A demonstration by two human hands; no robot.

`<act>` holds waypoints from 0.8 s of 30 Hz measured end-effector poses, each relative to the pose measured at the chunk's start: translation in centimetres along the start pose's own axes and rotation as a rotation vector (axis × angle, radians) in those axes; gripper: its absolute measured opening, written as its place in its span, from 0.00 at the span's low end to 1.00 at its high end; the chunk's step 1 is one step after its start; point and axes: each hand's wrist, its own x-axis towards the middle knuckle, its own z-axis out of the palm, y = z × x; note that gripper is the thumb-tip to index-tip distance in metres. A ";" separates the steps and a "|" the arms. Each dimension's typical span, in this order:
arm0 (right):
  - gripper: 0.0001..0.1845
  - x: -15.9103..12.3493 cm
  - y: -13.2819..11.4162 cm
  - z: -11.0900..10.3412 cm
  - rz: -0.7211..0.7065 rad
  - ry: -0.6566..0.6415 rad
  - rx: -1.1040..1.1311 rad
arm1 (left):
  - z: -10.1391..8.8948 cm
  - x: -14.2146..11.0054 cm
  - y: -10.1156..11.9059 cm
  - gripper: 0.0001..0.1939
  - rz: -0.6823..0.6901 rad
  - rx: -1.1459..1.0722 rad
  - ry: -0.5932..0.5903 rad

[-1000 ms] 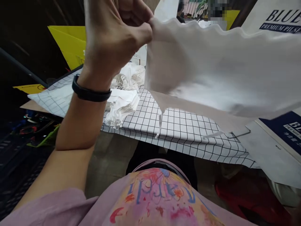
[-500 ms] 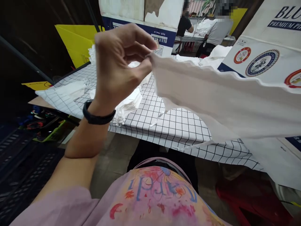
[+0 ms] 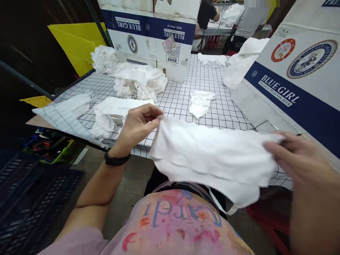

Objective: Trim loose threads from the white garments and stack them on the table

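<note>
A white cloth piece (image 3: 212, 156) with a wavy top edge and a thin strap at its lower side hangs stretched between my two hands, above the table's front edge. My left hand (image 3: 140, 127) pinches its upper left corner between thumb and fingers. At the upper right corner, my right hand (image 3: 294, 152) grips the cloth and is smeared by motion. A smaller white cloth piece (image 3: 201, 102) lies flat on the table beyond it. Left of my left hand sits a folded stack of white cloth (image 3: 114, 111).
Piles of white cloth (image 3: 140, 79) stand at the back left before a white and blue carton (image 3: 148, 39). Another large carton (image 3: 297, 78) borders the right side. The table has a checked cover (image 3: 180, 95). Two people sit at a table beyond. Dark crates (image 3: 32, 205) stand lower left.
Both hands have come down, and the cloth now hangs lower and nearer my body. My right hand has come into view. The small cloth piece on the table is now visible.
</note>
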 end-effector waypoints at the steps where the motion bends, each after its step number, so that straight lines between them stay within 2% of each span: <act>1: 0.21 1.7 1.1 1.2 0.049 -0.049 0.041 | 1.0 1.2 -2.2 0.07 -0.031 0.002 -0.032; 3: 0.22 5.6 3.6 4.0 0.138 -0.151 0.081 | 3.2 3.7 -6.4 0.08 -0.085 0.077 -0.057; 6: 0.21 10.8 7.1 7.9 0.130 -0.127 -0.103 | 6.4 7.0 -11.2 0.08 -0.162 0.278 -0.065; 9: 0.14 14.1 8.8 10.0 0.101 -0.018 -0.271 | 8.6 9.1 -13.6 0.09 -0.158 0.395 -0.080; 12: 0.13 15.1 8.9 10.5 0.053 0.032 -0.344 | 9.9 9.6 -14.2 0.11 -0.106 0.509 -0.099; 15: 0.15 13.4 8.2 10.4 -0.053 0.098 -0.419 | 10.9 8.8 -13.8 0.14 0.035 0.577 -0.156; 17: 0.14 10.7 7.4 10.7 -0.099 0.144 -0.409 | 11.5 8.0 -13.6 0.13 0.159 0.527 -0.266; 19: 0.14 7.0 6.6 11.7 -0.094 0.105 -0.322 | 12.3 7.1 -13.5 0.13 0.274 0.466 -0.413; 21: 0.16 3.1 6.1 13.4 -0.035 -0.098 -0.138 | 13.0 6.3 -13.9 0.16 0.350 0.436 -0.547; 24: 0.20 -1.8 6.5 17.2 0.110 -0.546 0.037 | 13.8 5.2 -14.8 0.25 0.377 0.473 -0.663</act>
